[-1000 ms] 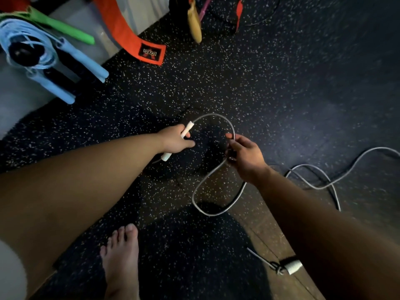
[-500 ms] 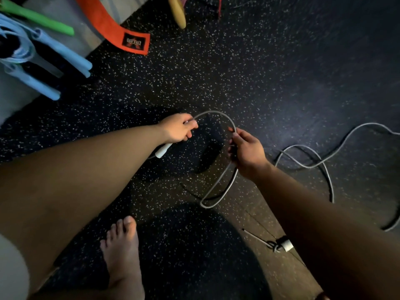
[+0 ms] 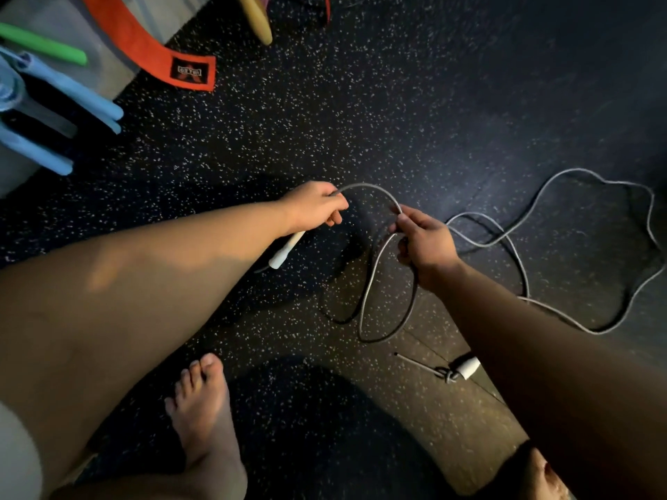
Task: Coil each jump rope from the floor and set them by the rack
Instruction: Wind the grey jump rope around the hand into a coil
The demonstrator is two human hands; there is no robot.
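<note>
My left hand (image 3: 313, 207) stays closed on the grey jump rope (image 3: 371, 268) by its white handle (image 3: 287, 250), mid-frame. My right hand (image 3: 424, 240) now pinches two strands, the hanging loop narrower than before; the rest trails right across the floor (image 3: 415, 102).

Floor (image 3: 397, 102): dark rubber matting, white-speckled, dimly lit with a warm patch near centre. Upper left corner: pale grey surface (image 3: 32, 5).

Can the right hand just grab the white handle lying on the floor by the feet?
Probably not yet. The right hand is shut on the rope. The handle lies bare on the floor below that arm.
</note>
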